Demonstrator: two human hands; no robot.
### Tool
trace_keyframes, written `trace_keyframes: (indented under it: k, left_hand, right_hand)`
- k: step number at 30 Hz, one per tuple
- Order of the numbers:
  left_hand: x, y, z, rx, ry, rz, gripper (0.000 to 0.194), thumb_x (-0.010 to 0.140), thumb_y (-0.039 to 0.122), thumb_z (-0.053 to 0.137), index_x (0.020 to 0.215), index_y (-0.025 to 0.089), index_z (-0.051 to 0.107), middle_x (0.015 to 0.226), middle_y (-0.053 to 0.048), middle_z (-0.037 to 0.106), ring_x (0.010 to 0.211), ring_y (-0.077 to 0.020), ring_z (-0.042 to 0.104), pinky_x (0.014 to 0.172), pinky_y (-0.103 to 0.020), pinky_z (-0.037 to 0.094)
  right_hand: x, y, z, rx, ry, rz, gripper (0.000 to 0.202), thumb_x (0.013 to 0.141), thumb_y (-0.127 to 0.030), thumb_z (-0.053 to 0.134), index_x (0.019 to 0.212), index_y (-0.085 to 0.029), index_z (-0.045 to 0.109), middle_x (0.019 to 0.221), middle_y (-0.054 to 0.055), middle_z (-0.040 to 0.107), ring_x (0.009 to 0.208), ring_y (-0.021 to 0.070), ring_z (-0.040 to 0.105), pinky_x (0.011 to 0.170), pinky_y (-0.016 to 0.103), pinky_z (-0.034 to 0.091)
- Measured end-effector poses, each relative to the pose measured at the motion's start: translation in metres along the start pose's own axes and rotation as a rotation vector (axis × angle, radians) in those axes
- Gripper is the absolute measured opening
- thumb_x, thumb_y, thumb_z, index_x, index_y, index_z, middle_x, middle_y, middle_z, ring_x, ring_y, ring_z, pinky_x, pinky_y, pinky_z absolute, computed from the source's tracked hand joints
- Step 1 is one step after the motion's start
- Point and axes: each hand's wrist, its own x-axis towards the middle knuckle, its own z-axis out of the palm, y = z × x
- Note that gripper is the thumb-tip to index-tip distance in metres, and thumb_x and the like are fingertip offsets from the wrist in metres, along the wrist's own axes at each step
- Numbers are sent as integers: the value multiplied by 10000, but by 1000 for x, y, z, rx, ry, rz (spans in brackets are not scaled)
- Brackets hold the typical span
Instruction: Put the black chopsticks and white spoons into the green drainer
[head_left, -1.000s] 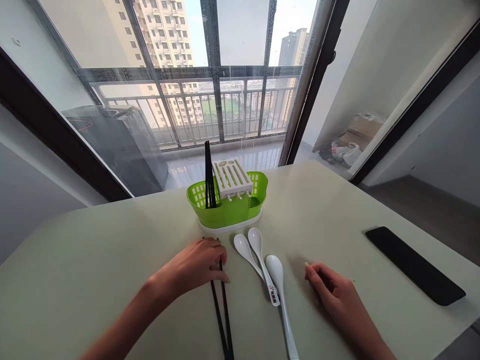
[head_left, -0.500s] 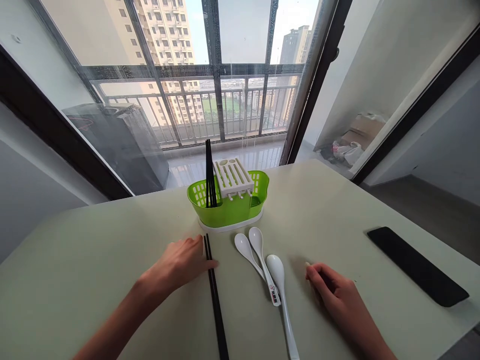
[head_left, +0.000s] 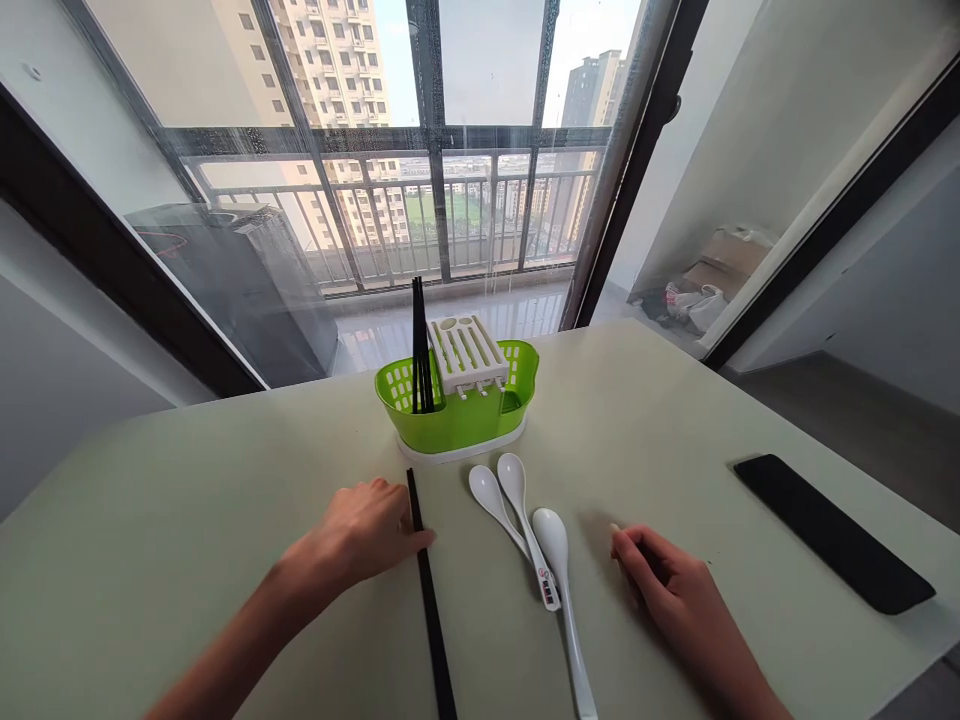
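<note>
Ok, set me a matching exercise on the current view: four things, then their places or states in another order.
1. Left hand
2. Right hand
3. Green basket
4. Long black slab

A. Beyond the white spoons
B. Near the table's right edge
C. Holding black chopsticks
D. Curled, nothing visible in it

1-C; 2-D; 3-A; 4-B

On the handle end of the middle white spoon [head_left: 513, 478] is a small label [head_left: 548, 588], with a reddish mark [head_left: 543, 574] above dark blocky characters, all too small to read; no words, numbers or brands are legible
</note>
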Motion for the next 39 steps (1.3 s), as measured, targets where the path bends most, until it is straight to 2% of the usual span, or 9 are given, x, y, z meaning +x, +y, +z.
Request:
trace_keyframes:
  k: [6, 12, 16, 20, 28, 39]
  left_hand:
    - [-3, 0, 3, -10, 22, -3, 189, 759, 424, 634, 728, 242, 670, 821, -69, 762, 753, -272, 715, 626, -330, 442]
    - [-2, -1, 3, 44, -13, -32, 140, 703, 325, 638, 804, 246, 694, 840, -60, 759, 759, -249, 706, 632, -309, 449]
    - [-2, 2, 0, 101, -33, -20, 192, 734, 294, 586, 882, 258, 704, 929, -45, 776, 818, -266, 714, 597, -314, 429]
    - [-1, 2, 0, 116, -26, -25, 204, 758, 263, 578, 910, 261, 714, 976, -47, 774, 894, -295, 716, 626, -345, 451]
    - [1, -2, 5, 158, 36, 50, 168, 773, 205, 568, 840, 225, 721, 1000, -87, 750, 904, -294, 709, 665, -359, 474]
    - [2, 5, 2, 184, 22, 41, 192, 789, 177, 538, 795, 203, 728, 997, -110, 766, 914, -319, 723, 626, -352, 453]
  right_hand:
    - [0, 1, 0, -11, 33, -21, 500, 950, -666, 498, 768, -219, 631, 594, -25, 457, 561, 150, 410, 523, 259, 338]
    - [2, 5, -3, -24, -23, -11, 506, 941, -675, 499, 775, -215, 630, 591, -32, 445, 550, 138, 396, 515, 245, 336]
    - [3, 4, -3, -29, -20, -7, 517, 943, -678, 482, 775, -213, 632, 582, -28, 446, 541, 142, 397, 508, 248, 335]
    - [3, 5, -2, -28, -15, -7, 517, 941, -682, 486, 784, -212, 635, 591, -30, 440, 548, 141, 396, 516, 249, 332]
    - [2, 7, -3, -14, -28, -7, 512, 942, -679, 494, 791, -210, 633, 593, -28, 441, 552, 142, 396, 520, 254, 330]
    - [0, 3, -1, 3, -8, -2, 497, 951, -664, 493, 784, -215, 625, 604, -32, 440, 564, 142, 387, 533, 255, 320]
